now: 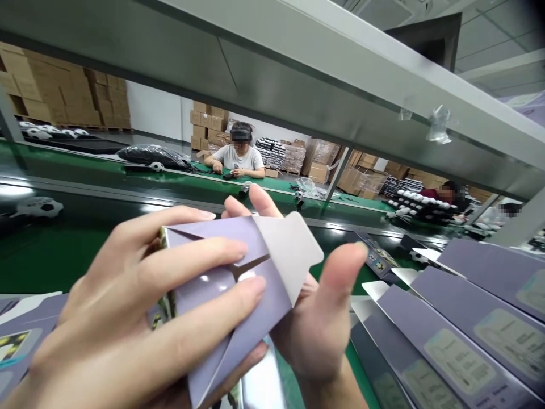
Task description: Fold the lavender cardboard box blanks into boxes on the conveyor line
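Btwn hands [140, 295], glossy lilac cardbd box [272, 295], slanted flaps [254, 234], round-cornered tab [292, 250]

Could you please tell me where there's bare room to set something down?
The green surface looks bare between the soccer-ball piece, the left hand and the lower-left packaging. To the right, purple boxes crowd it.

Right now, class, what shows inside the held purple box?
On the purple box, only a dark gap shows between folded flaps. Flaps and left hand cover the rest; any contents are hidden.
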Demonstrator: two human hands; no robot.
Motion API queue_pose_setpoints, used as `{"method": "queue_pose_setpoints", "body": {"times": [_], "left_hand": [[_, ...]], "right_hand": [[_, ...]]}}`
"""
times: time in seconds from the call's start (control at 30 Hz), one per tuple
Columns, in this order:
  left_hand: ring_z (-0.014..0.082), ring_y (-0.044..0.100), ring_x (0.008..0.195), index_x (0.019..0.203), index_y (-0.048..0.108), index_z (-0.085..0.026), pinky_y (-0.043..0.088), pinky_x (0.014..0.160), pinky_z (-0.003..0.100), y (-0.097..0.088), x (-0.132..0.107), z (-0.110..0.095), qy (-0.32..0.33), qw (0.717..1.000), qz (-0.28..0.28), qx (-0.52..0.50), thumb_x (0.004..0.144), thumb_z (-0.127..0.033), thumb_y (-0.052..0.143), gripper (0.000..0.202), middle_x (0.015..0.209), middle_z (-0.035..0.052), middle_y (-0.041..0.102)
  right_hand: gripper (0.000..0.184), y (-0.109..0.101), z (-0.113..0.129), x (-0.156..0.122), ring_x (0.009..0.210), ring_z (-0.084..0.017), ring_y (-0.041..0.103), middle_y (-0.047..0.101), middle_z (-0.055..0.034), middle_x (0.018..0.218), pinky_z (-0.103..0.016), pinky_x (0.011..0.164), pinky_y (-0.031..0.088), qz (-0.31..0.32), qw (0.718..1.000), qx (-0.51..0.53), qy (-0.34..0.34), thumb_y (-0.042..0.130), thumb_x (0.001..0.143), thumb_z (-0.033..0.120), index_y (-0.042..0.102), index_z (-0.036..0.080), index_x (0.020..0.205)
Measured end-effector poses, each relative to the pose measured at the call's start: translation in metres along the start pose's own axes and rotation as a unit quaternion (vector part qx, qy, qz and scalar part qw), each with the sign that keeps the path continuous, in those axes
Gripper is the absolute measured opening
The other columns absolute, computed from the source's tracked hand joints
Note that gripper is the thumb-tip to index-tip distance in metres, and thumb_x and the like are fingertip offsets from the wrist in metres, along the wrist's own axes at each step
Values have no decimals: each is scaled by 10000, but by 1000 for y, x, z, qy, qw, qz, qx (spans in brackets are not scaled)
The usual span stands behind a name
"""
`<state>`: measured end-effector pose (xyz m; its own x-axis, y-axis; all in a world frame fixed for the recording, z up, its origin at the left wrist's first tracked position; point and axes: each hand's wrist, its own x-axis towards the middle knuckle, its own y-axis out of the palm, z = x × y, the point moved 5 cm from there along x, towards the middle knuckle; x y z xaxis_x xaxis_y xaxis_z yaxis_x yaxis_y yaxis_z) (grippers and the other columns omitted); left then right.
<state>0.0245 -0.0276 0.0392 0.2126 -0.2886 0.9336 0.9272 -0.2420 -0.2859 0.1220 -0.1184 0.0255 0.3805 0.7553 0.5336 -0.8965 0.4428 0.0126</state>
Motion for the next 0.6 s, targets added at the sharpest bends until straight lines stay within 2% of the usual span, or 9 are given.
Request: {"method": "queue_pose_setpoints", "body": {"times": [0.07,0.1,0.17,0.23,0.3,0.33,0.4,0.47,0.6], "left_hand": [[310,482,1233,1034,620,-342,429,1044,531,-1,-1,3,4,1000,17,3,757,-293,708,295,1247,-49,556],[325,475,1235,1033,618,-317,434,1034,539,0,-1,3,10,999,31,4,745,-273,723,310,1215,-27,571],[323,460,1245,1047,599,-266,439,1029,506,1,-1,4,32,998,46,2,743,-228,720,330,1194,5,571],[257,456,1267,1094,538,-224,447,1061,408,2,0,4,43,998,46,-16,779,-217,682,346,1296,20,517],[200,440,1314,1155,491,-201,426,1115,322,4,0,3,46,997,48,-23,794,-225,671,405,1451,39,399],[195,430,1337,1188,483,-193,419,1130,314,6,0,2,50,997,52,-21,785,-216,676,447,1502,49,348],[221,421,1354,1237,499,-198,417,1135,359,8,-1,0,64,996,61,-7,771,-160,672,498,1519,53,332],[246,432,1342,1255,511,-210,432,1110,404,10,-2,-1,72,996,60,-8,778,-104,652,509,1474,53,383],[255,419,1356,1253,532,-210,422,1128,420,13,-3,2,73,995,60,-15,773,-101,689,517,1529,36,344]], "right_hand": [[943,-3,-4,1,1367,-340,437,407,-34,1514,-525,1068,472,15,996,78,35,322,758,921,255,376,1524],[942,-3,-6,2,1340,-329,469,460,-58,1470,-512,1069,470,31,994,93,57,368,768,902,274,348,1524],[793,-3,-6,1,1278,-276,524,539,-63,1381,-451,1081,463,75,989,97,87,505,843,761,349,335,1494],[581,-3,-5,1,1186,-223,567,592,-39,1284,-371,1036,491,102,988,54,106,600,887,595,486,338,1395],[444,-6,-4,2,1090,-192,579,617,-21,1174,-302,945,521,84,989,-11,120,662,877,502,582,319,1274],[414,-8,-3,3,1055,-184,575,620,-18,1129,-280,905,526,68,990,-38,121,681,868,481,603,301,1233],[415,-10,-2,4,1012,-170,571,619,-13,1098,-250,855,524,37,991,-72,108,685,865,469,597,280,1224],[432,-10,-2,6,1006,-161,578,623,-11,1133,-233,840,517,16,991,-93,91,664,880,466,570,278,1257],[382,-10,-6,8,1037,-165,594,638,-9,1161,-249,910,505,-10,989,-120,87,639,897,419,572,267,1241]]}}
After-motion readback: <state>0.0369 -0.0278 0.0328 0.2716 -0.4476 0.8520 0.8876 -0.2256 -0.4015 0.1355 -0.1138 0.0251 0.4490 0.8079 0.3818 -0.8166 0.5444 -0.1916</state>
